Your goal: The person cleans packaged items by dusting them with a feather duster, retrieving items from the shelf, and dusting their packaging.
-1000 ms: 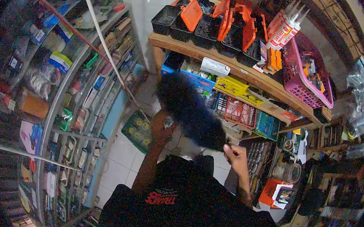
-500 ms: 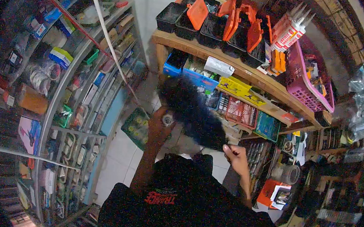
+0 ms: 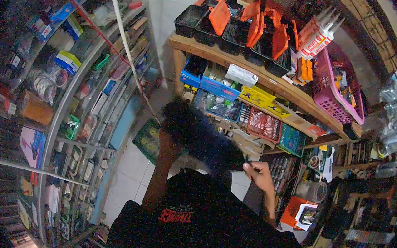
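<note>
My right hand [image 3: 258, 172] is closed around the handle end of a dark, fluffy feather duster [image 3: 202, 136]. The duster slants up and left from that hand, its bushy end blurred by motion. My left hand [image 3: 170, 144] is raised at the duster's far end, and the dark feathers cover its fingers. Half a second ago that hand showed a small round whitish object in its grip; the feathers hide this object now, and I cannot tell its kind.
Ahead, a wooden shelf [image 3: 242, 61] bears black bins with orange lids, sealant tubes [image 3: 317, 37] and a pink basket [image 3: 337, 96]. Glass display shelving [image 3: 69, 97] packed with goods stands at left. A green crate [image 3: 146, 140] sits on the tiled floor. A white pole [image 3: 122, 26] crosses the left side.
The duster's bushy end has swung down and left over my left hand, covering the round object. My right hand has stayed closed on the handle and shifted only slightly.
</note>
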The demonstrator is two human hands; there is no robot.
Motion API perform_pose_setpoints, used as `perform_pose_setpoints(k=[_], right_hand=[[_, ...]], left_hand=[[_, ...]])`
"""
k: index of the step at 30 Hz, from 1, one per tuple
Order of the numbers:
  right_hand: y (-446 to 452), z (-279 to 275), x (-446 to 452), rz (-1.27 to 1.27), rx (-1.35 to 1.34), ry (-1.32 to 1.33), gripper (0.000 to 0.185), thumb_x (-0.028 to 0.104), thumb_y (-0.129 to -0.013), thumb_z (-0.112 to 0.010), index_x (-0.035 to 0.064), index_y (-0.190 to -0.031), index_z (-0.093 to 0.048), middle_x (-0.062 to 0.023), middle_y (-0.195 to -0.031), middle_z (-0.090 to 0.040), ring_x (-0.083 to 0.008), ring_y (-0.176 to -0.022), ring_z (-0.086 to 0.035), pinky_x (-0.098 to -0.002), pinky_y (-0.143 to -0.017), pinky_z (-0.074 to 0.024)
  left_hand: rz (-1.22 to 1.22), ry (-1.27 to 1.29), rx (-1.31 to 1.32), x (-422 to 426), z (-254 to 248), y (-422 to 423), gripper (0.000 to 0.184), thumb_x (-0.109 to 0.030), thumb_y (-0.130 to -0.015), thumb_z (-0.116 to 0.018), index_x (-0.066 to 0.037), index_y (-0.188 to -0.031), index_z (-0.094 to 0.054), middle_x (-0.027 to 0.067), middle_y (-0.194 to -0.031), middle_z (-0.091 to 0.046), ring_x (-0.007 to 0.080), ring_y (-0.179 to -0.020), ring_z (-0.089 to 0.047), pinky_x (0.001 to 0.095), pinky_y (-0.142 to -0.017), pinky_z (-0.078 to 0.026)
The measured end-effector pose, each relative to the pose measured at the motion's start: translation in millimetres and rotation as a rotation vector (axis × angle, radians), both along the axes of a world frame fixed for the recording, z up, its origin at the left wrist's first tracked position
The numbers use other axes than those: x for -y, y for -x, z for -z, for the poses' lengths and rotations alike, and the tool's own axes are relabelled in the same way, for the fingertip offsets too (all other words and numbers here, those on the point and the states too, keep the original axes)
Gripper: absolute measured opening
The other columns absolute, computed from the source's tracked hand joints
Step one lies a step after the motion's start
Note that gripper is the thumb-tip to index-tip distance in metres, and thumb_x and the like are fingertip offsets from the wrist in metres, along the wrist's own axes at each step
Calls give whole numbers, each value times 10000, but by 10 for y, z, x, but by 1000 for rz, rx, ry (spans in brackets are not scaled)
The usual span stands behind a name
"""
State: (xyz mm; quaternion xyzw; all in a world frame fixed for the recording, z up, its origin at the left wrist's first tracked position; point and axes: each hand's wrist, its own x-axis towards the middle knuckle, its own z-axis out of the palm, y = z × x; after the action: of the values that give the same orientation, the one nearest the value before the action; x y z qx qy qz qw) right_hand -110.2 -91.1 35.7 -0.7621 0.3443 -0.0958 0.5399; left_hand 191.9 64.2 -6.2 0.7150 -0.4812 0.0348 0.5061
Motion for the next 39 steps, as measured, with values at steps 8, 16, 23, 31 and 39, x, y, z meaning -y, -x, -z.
perform_pose_setpoints(k=[8,16,23,31,39], right_hand=[[25,-31,107,7,-19,24,443,224,-921,-582,31,-534,-483,32,-479,-423,-41,-458,-371,-252,-446,-284],[-84,-78,22,-128,41,-49,428,210,-920,-583,47,-540,-473,39,-481,-413,-35,-444,-353,-241,-422,-262],[-152,-137,-87,-141,58,-150,438,209,-925,-576,46,-532,-470,51,-474,-410,-28,-444,-342,-250,-419,-250],[-104,-63,10,-174,119,-74,450,232,-926,-576,38,-535,-464,44,-478,-404,-30,-440,-336,-239,-420,-246],[53,-195,185,-128,-7,-38,440,198,-900,-610,24,-528,-452,45,-473,-405,-36,-456,-349,-253,-427,-255]], left_hand=[[-131,-56,-301,-10,-5,87,499,-163,-743,-748,-2,-1148,-504,166,-1061,-618,268,-994,-605,366,-857,-472],[-111,-50,89,-46,124,59,512,-142,-734,-750,-9,-1157,-493,174,-1082,-608,304,-1013,-597,381,-877,-459],[-72,-85,-90,-18,114,89,530,-157,-759,-724,-40,-1213,-479,173,-1185,-560,321,-1132,-528,420,-984,-382],[-212,-254,254,-15,476,74,505,-205,-880,-569,-47,-1329,-400,149,-1215,-554,292,-1076,-562,378,-942,-437],[-108,91,-7,142,-429,85,342,-116,-706,-620,-53,-1040,-645,156,-985,-654,325,-936,-615,391,-832,-480]])
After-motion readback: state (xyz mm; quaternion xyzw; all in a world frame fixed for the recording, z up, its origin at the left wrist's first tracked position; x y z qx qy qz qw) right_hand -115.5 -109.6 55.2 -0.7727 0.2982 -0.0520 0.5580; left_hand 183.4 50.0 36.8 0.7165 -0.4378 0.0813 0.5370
